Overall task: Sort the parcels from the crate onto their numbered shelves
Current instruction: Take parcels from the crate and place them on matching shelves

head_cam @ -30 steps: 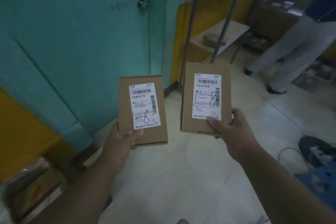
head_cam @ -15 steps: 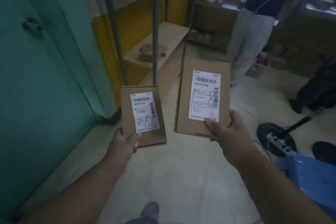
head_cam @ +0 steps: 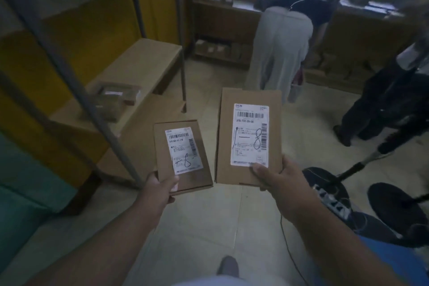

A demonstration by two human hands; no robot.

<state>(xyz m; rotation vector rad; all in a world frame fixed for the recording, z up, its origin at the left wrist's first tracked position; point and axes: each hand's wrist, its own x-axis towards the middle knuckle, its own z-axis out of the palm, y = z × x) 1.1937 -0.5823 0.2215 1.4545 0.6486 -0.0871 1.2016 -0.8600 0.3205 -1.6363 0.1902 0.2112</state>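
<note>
Matt cardboard parcels [head_cam: 249,137] bear white paper labels [head_cam: 250,134].

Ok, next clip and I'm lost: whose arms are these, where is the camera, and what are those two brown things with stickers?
There is no machine here. The camera sits on a person's head and looks forward and down, so the two arms reaching in from the bottom are that person's own. The left hand holds a smaller cardboard parcel, and the right hand holds a larger cardboard parcel. Each parcel faces the camera and carries a white shipping label with a barcode and what looks like a handwritten 8. To the left stands a metal-framed shelf with a wrapped package lying on it. Ahead, another person bends toward further shelves. The floor is bare tile, with a cable and round black stand bases at right.
</note>
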